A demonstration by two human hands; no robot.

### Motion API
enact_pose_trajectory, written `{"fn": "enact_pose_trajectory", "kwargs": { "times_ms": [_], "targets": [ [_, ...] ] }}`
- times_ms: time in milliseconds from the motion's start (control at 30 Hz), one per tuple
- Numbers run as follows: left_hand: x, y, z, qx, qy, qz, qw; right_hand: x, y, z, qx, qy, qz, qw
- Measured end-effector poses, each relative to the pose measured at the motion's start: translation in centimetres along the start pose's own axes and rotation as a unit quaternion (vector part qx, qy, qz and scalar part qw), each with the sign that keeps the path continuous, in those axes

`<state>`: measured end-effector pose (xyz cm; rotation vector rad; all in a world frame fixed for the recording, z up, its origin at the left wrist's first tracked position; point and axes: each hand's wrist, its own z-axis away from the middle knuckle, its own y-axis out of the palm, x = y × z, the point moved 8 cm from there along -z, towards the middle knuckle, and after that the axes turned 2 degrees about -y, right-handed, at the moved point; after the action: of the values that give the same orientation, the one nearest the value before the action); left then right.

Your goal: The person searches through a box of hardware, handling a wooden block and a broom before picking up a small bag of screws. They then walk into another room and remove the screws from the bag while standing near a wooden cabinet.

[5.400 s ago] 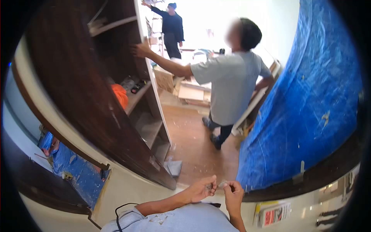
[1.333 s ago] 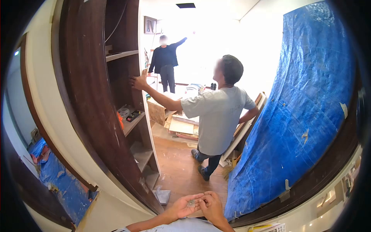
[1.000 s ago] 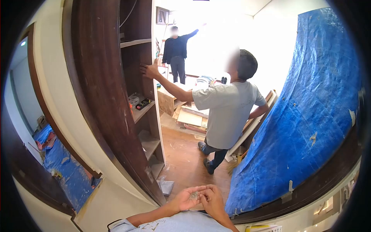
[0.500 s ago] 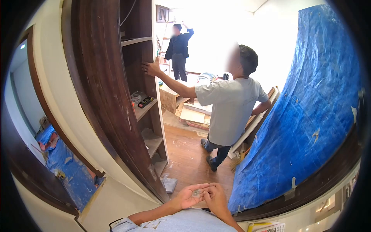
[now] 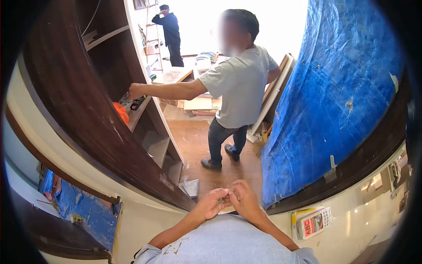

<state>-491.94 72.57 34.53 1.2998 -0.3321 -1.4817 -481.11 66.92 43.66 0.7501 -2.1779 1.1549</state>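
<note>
Head view, looking down.

L hand (image 5: pixel 210 205) and R hand (image 5: pixel 244 200) meet at the bottom centre, close to the chest, fingertips touching. Both sets of fingers are curled in. L palm faces up and partly inward; R comes over from the right, thumb and forefinger at the L fingertips. A tiny grey bit (image 5: pixel 219 200) shows where the fingers meet. It is too small to identify, and I cannot tell which hand pinches it or how tight either grip is.

Surroundings:
- Dark wood cabinet (image 5: pixel 83 92) on the left, door edge running down toward the hands, shelves open.
- Co-worker (image 5: pixel 237 83) in a grey shirt stands on the wood floor (image 5: pixel 198 145), one arm stretched to a mid shelf, with his hand (image 5: pixel 133 90) just beside a black-yellow tool (image 5: pixel 139 102) and an orange item (image 5: pixel 120 112).
- Flat grey piece (image 5: pixel 191 188) on the floor at the cabinet foot, near the L hand.
- Blue tarp (image 5: pixel 338 88) covers the right side.
- Printed pack (image 5: pixel 313 222) w/ red label on a pale surface, bottom right, well apart from the hands.
- 2nd person (image 5: pixel 169 31) in dark clothes far back, by a ladder (image 5: pixel 150 31).
- More blue sheet (image 5: pixel 83 211) lower left.
</note>
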Motion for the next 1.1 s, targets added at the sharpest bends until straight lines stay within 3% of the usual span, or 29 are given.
{"fn": "enact_pose_trajectory", "kwargs": {
  "times_ms": [133,200,333,833,1100],
  "targets": [
    [-0.1,-0.5,0.4,-0.013,0.006,0.013,1.0,1.0,0.8,0.1,0.046,0.002,-0.005,0.999],
    [0.2,-1.5,0.4,-0.022,0.0,0.01,1.0,1.3,0.9,0.2,0.047,0.082,-0.046,0.994],
    [0.8,-2.3,0.3,-0.025,-0.026,-0.006,0.999,2.2,1.6,0.9,0.067,0.085,-0.021,0.994],
    [-0.3,-1.9,2.0,-0.041,-0.018,0.006,0.999,0.9,1.4,0.8,0.001,0.146,-0.089,0.985],
    [-0.2,-0.5,1.2,-0.022,0.018,0.03,0.999,-0.5,0.6,-0.7,0.031,0.094,-0.123,0.987]
  ]
}}
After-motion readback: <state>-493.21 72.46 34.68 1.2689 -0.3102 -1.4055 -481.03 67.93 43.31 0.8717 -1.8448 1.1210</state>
